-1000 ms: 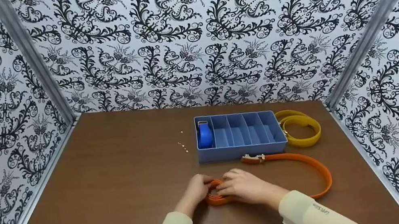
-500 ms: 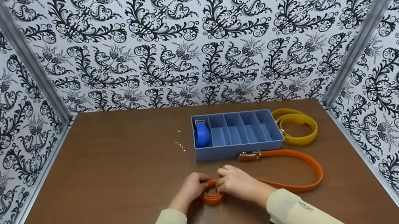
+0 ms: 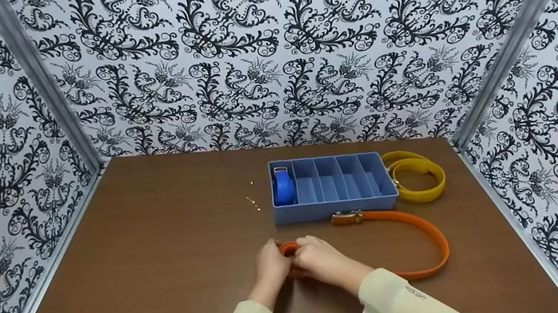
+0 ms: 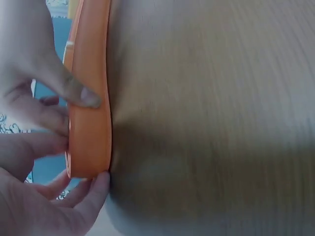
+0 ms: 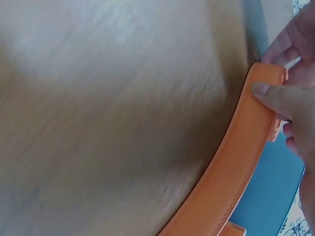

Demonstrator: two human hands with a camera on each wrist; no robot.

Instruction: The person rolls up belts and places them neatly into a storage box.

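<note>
An orange belt [image 3: 438,237] stands on edge on the table, one end rolled into a coil [image 3: 289,247]. My left hand [image 3: 270,265] holds the coil's left side, fingertips against it in the left wrist view. My right hand [image 3: 323,260] grips the coil's right side; its thumb [image 5: 268,92] presses the strap's outer face in the right wrist view, the other fingers partly hidden behind. From there the strap curves out to the right and back to its metal buckle [image 3: 346,218], which lies by the box's front wall.
Behind the hands stands a blue divided box [image 3: 334,210]. A rolled blue belt [image 3: 283,188] sits in its leftmost compartment. A loosely coiled yellow belt [image 3: 423,195] lies against the box's right side. Small pale specks [image 3: 252,202] dot the brown table [image 3: 157,247]; patterned walls enclose it.
Both hands have kept hold of the coil and shifted slightly, turning it. The loose orange loop on the right has drawn in a little toward the hands.
</note>
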